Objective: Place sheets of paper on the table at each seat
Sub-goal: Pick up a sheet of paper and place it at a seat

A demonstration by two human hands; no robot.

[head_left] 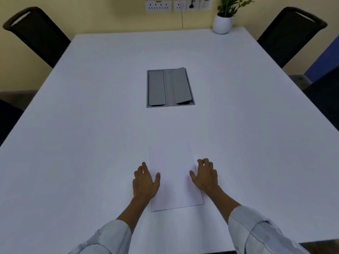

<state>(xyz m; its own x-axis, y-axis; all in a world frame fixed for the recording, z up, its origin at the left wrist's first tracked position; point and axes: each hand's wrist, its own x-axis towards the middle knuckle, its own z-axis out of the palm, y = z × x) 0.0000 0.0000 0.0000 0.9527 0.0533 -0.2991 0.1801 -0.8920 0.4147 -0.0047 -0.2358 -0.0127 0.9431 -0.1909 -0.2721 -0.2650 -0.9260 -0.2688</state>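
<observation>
The white tabletop (91, 125) fills most of the view and runs from the near edge at the bottom to the yellow wall (110, 15) at the far end. Two black chairs stand at the far corners: one chair at the far left (36, 35) and one chair at the far right (288, 33). Dark shapes at the left and right edges of the view lie beside the tabletop's long sides (too dark to identify).

A grey cable hatch (169, 88) with two closed flaps is set into the centre of the tabletop. Its right flap sits slightly raised at the near and far corners.

The sheets of paper (174, 182) lie flat on the tabletop at the near end, directly before the person and well apart from the hatch. The stack is white on white; its near edge and right edge show a thin shadow line. How many sheets it holds cannot be told.

The left hand (145, 182) rests palm down on the left edge of the paper, fingers (144, 168) spread apart and extended, thumb lying on the sheet. The right hand (206, 177) rests palm down on the right edge, fingers (206, 163) apart and slightly curled, thumb on the sheet. Neither hand grips the paper. Both forearms emerge from rolled pale sleeves (256, 233).

A white pot with a green plant (222, 24) stands at the far right of the tabletop against the wall. White wall sockets (158, 6) are mounted above the far edge, with one black plug (192, 1) inserted.
</observation>
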